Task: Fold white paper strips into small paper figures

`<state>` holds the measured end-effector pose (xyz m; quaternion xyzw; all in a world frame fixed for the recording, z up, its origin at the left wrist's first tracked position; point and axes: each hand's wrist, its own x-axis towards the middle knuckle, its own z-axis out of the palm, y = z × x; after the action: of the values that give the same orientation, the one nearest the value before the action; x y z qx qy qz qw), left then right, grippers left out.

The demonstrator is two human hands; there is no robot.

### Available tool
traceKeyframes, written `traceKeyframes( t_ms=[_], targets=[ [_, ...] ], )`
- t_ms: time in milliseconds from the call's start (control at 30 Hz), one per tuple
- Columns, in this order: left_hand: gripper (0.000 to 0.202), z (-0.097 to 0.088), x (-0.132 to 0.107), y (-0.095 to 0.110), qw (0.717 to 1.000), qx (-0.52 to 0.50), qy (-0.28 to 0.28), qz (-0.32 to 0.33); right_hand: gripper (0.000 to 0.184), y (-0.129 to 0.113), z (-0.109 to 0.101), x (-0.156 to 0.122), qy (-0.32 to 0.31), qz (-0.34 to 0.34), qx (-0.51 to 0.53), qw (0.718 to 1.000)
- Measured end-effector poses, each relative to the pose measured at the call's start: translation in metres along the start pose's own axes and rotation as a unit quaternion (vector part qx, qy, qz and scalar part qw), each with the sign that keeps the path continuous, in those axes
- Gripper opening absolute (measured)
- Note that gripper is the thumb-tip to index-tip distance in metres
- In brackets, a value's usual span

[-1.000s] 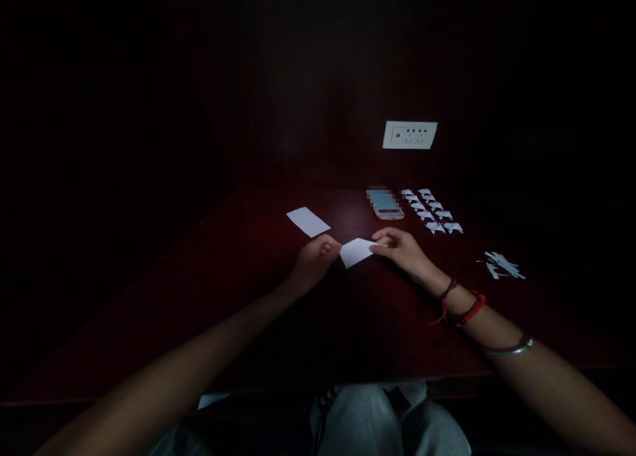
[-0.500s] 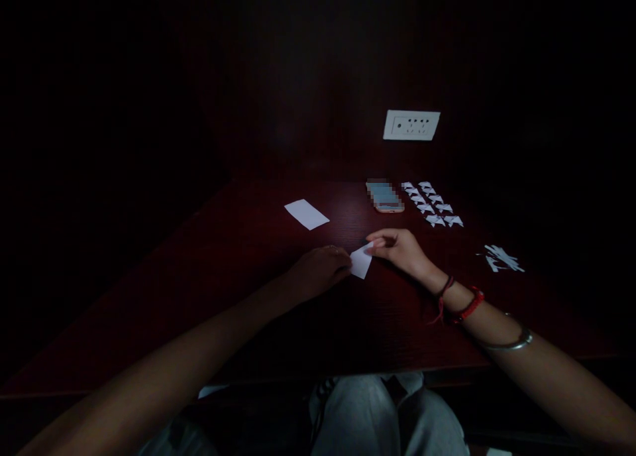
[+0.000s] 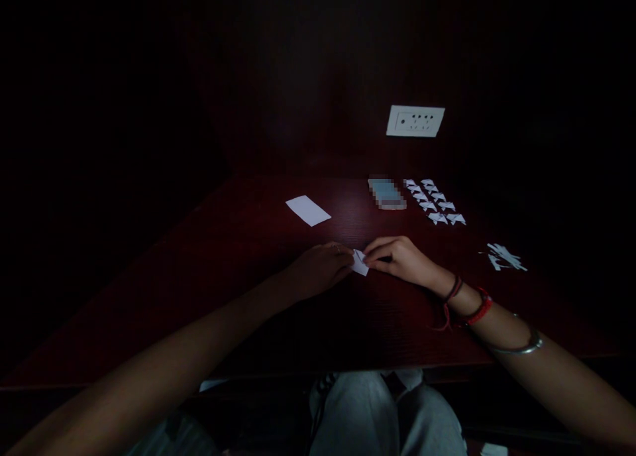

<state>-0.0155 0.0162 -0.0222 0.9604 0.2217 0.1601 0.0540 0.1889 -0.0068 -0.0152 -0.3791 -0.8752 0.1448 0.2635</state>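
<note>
On a dark red table [image 3: 278,310], my left hand [image 3: 320,269] and my right hand [image 3: 400,260] meet over a small white piece of paper [image 3: 360,262]. Both hands pinch it, fingers pressed together on its edges, and only a small folded part shows between them. My right wrist wears red and dark threads and a metal bangle. A flat white paper rectangle [image 3: 308,210] lies beyond my left hand.
A phone [image 3: 387,193] lies at the back of the table. To its right sit several small folded white paper shapes [image 3: 434,201] in two rows. White paper scraps [image 3: 504,258] lie far right. A white socket plate [image 3: 415,120] is on the dark wall.
The paper between my hands has shrunk from a flat sheet to a small folded piece. My hands have closed in on each other.
</note>
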Motion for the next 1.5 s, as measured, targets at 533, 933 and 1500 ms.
traceKeyframes(
  t_ms=[533, 933, 1500],
  targets=[
    [0.025, 0.006, -0.005, 0.001, 0.999, 0.034, -0.019, -0.009, 0.021, -0.001, -0.002, -0.003, -0.055, -0.085, -0.065, 0.993],
    [0.034, 0.005, -0.007, 0.001, 0.998, 0.035, -0.044, -0.022, 0.031, 0.001, -0.009, -0.004, -0.114, -0.134, -0.069, 0.982],
    [0.036, 0.006, -0.007, -0.004, 0.999, 0.032, -0.043, -0.004, 0.038, 0.012, 0.000, 0.002, -0.047, -0.035, -0.113, 0.992]
  ],
)
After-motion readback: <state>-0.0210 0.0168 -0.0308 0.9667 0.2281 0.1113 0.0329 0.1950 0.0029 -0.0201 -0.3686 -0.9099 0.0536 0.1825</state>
